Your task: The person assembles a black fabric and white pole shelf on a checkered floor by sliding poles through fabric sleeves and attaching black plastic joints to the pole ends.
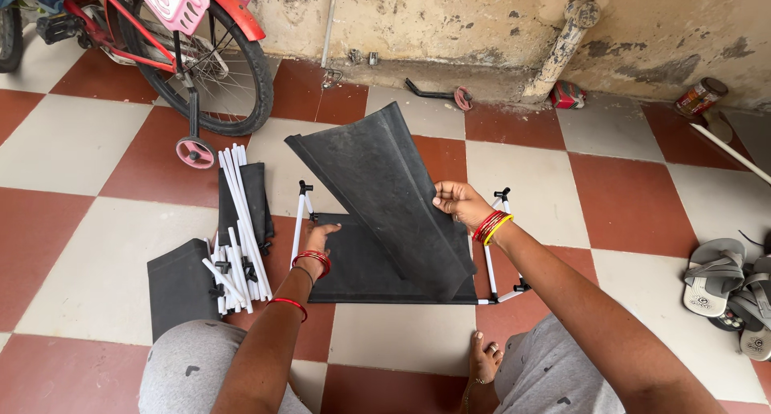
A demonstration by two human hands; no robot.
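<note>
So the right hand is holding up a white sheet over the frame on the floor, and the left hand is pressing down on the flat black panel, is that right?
Not quite. The sheet that the right hand holds up is black, not white; only the frame tubes and the loose rods are white. The head view shows this. The rest stands: the left hand rests on the flat black panel on the floor.

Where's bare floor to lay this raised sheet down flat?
Free: the tiles right of the frame, up to the sandals, and the tiles beyond the raised sheet toward the wall. Crowded: left of the left hand, where the rods and spare sheets lie, with the bicycle behind.
</note>
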